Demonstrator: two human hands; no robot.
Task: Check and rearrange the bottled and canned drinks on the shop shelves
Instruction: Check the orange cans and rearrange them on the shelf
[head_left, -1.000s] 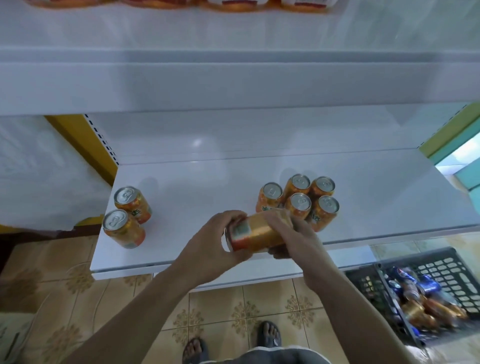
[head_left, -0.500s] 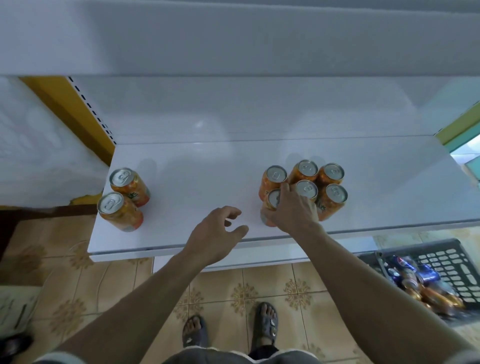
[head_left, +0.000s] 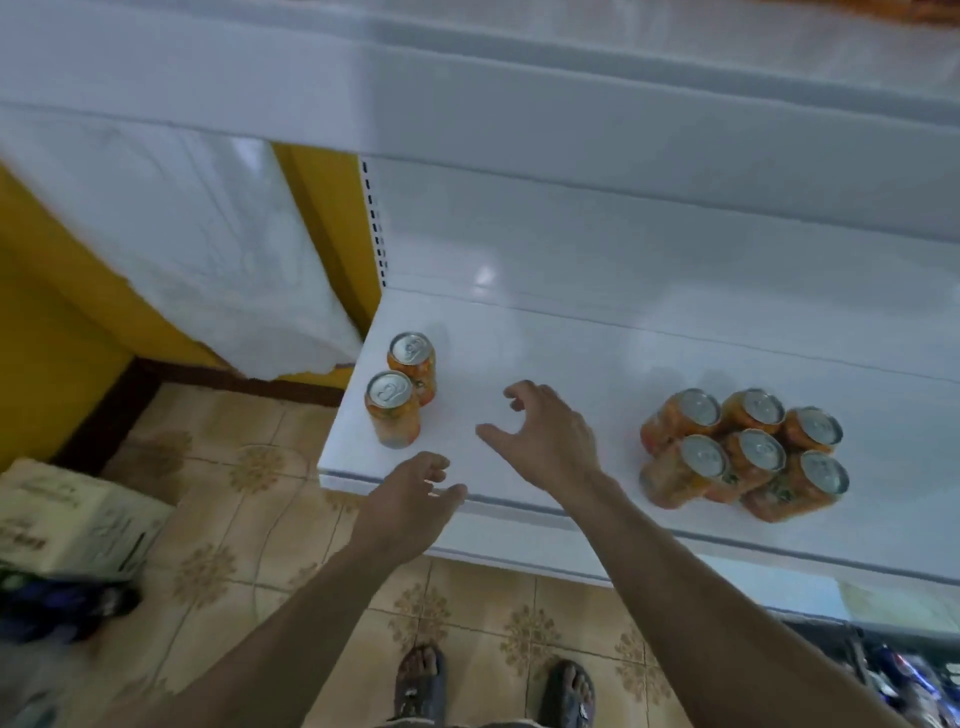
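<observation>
White shelf (head_left: 571, 358): 6-can cluster (head_left: 756, 453) (2-can pair (head_left: 393, 413) apart)

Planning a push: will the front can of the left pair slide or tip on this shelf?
Front can stands upright on the glossy shelf, so a low push probably slides it. Tall and narrow, it may tip if pushed high, then likely rolls.

I see a pair of orange aluminium drink cans with silver pull-tab tops (head_left: 392, 410) standing upright at the left end of the white metal shelf (head_left: 571, 353), just left of the frame's centre, one close behind the other. At centre right, a cluster of six matching orange cans (head_left: 756, 457) stands upright in two rows of three, packed together near the shelf's front edge.
</observation>
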